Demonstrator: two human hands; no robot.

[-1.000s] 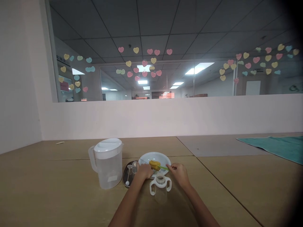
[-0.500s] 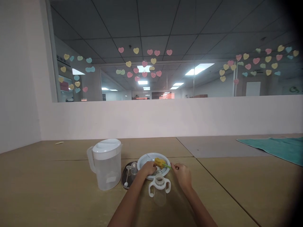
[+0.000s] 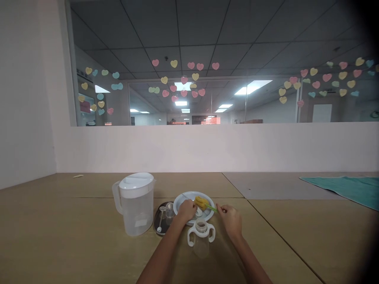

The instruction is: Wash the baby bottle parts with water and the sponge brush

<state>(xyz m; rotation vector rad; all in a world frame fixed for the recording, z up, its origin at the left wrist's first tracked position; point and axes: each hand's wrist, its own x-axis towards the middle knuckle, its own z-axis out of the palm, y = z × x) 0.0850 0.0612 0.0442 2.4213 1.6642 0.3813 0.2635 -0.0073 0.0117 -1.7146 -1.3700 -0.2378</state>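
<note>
The person's right hand grips the green handle of a yellow-headed brush, whose head is over the white plate. The left hand is over the plate too, fingers curled near the brush head and beside a whitish piece — too small in view to tell whether they grip it. Just in front of the plate, a clear bottle with two white handles stands upright and uncapped on the table. To the left are a dark tray holding a clear cap and a white-tipped stick, and then a white-lidded pitcher
</note>
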